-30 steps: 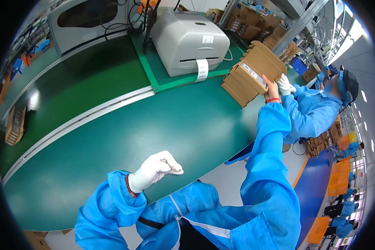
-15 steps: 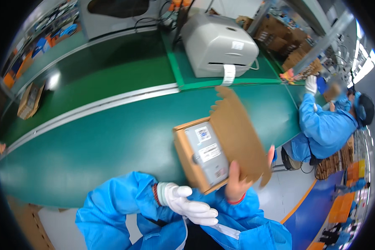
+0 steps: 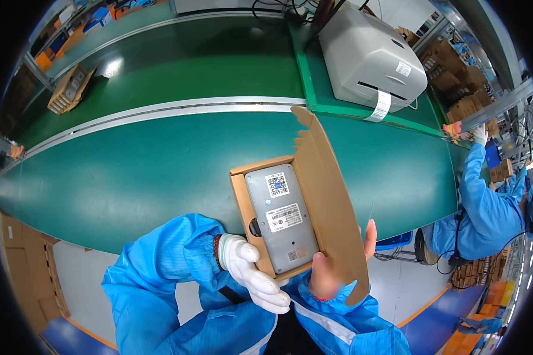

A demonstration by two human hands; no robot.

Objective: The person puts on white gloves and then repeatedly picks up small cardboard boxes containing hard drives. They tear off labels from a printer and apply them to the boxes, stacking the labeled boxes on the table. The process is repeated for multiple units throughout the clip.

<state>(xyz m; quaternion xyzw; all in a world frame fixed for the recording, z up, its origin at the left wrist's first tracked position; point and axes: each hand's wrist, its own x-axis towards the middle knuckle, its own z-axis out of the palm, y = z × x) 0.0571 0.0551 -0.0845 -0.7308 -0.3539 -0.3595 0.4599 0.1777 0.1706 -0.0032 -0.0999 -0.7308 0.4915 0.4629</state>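
An open brown cardboard box (image 3: 241,194) is tilted in front of me, its notched lid (image 3: 330,195) folded up on the right. Inside lies a flat grey device (image 3: 259,218) with white labels and printed codes on its face. My right hand (image 3: 326,278), bare, grips the box at its lower right, with the thumb on the front and a fingertip showing past the lid. At the lower left corner is my left hand (image 3: 256,278) in a white glove, its fingers stretched out; it appears to touch the box there.
Beneath the box runs a green workbench (image 3: 130,171). A grey label printer (image 3: 370,59) with a white strip hanging out stands at the back right. Another box (image 3: 71,89) sits far left. At right, a person in blue (image 3: 485,195) works beside a blue bin (image 3: 395,241).
The view has turned, so the printer and bench sit farther right. The box now faces me more squarely, and my left hand has come closer to its lower corner.
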